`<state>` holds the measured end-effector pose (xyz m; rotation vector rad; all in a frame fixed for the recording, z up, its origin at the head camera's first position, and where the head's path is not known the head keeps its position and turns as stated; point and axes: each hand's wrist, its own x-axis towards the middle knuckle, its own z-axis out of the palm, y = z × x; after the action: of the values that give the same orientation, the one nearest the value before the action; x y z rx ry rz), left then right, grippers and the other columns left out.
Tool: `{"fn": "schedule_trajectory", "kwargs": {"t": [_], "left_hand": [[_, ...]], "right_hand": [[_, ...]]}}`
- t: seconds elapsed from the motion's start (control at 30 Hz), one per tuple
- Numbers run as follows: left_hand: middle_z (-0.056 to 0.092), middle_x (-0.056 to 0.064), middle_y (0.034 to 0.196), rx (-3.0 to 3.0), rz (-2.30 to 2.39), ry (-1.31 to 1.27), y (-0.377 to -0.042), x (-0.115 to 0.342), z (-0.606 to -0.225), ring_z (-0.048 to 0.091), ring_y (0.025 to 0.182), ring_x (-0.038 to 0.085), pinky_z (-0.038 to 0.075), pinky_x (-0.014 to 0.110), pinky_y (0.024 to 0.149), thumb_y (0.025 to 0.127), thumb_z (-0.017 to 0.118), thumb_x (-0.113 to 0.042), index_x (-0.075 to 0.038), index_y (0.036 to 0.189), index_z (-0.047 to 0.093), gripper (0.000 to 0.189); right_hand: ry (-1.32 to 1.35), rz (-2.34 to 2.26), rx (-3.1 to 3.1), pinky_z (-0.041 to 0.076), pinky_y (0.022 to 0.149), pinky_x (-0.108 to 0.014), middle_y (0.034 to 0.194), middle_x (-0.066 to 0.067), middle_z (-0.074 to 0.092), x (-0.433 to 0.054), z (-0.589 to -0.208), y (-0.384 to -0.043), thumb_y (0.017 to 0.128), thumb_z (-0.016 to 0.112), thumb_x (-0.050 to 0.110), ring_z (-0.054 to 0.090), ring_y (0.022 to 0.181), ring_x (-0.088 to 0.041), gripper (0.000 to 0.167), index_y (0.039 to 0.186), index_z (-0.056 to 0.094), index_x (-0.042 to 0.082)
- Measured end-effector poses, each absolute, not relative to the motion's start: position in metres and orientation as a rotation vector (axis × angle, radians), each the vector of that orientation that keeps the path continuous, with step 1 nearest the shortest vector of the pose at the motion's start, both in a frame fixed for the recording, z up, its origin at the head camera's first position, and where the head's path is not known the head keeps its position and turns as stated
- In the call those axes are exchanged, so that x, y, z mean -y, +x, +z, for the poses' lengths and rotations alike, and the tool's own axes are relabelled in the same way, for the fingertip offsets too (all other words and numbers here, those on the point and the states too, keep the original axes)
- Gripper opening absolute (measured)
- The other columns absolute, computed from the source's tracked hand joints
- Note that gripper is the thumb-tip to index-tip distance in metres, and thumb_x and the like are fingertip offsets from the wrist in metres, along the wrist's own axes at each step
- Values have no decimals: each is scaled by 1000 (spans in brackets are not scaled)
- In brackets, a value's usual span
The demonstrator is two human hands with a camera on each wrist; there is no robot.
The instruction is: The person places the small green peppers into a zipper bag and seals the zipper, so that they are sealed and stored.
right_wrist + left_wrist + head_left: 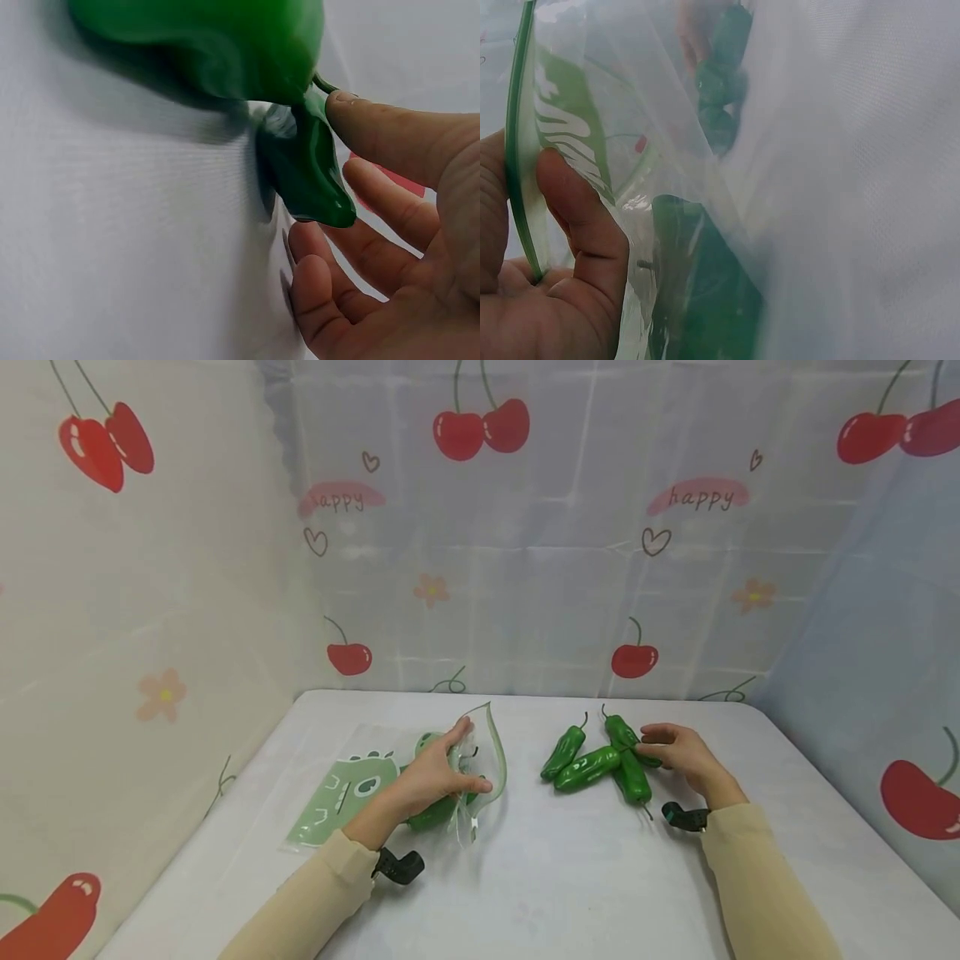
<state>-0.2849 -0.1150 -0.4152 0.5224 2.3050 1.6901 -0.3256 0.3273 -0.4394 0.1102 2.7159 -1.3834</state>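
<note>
My left hand (427, 777) grips the open mouth of a clear zip bag (491, 743) with a green monster print; its green zip strip (516, 135) runs by the thumb. Inside the bag lies a green pepper (705, 277), partly covered by the hand in the head view. To the right, several glossy green peppers (588, 768) lie close together on the table. My right hand (686, 758) is at the right end of this group, fingers spread around the tip of one pepper (311, 176). Its thumb is by a thin stem; whether it touches is unclear.
The peppers and bag lie on a white-covered table (540, 877). A cherry-print curtain (555, 577) stands behind it and along both sides. Each wrist wears a small black camera (401, 866).
</note>
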Motion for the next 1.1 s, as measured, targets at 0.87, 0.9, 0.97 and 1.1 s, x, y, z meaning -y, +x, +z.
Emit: {"fn": "schedule_trajectory", "kwargs": {"t": [0.87, 0.9, 0.97, 1.1], "left_hand": [[21, 1, 173, -2278, 1701, 533, -285, 115, -415, 35, 142, 26, 49, 28, 59, 75, 95, -20, -24, 167, 16, 122], [20, 1, 173, -2270, 1704, 533, -285, 115, -414, 36, 142, 27, 49, 28, 59, 75, 94, -19, -24, 167, 15, 122], [20, 1, 173, -2260, 1711, 530, -285, 115, -414, 37, 142, 28, 49, 28, 59, 75, 94, -18, -23, 167, 15, 122], [23, -4, 172, -2278, 1702, 512, -284, 115, -415, 36, 142, 25, 49, 29, 59, 74, 95, -20, -26, 167, 16, 121]], "right_hand": [[202, -1182, -2851, 46, 105, -60, 145, -36, 48, -315, -447, -328, 98, 70, 30, 51, 127, -47, 61, 146, 49, -2], [209, -1180, -2851, 46, 105, -59, 145, -36, 48, -315, -446, -328, 98, 70, 31, 51, 126, -47, 61, 146, 50, -2], [215, -1177, -2855, 47, 104, -58, 143, -36, 49, -315, -446, -327, 99, 70, 31, 53, 125, -46, 60, 145, 50, -2], [212, -1159, -2887, 49, 100, -56, 141, -35, 52, -315, -446, -325, 100, 68, 32, 55, 124, -46, 57, 143, 53, -2]]}}
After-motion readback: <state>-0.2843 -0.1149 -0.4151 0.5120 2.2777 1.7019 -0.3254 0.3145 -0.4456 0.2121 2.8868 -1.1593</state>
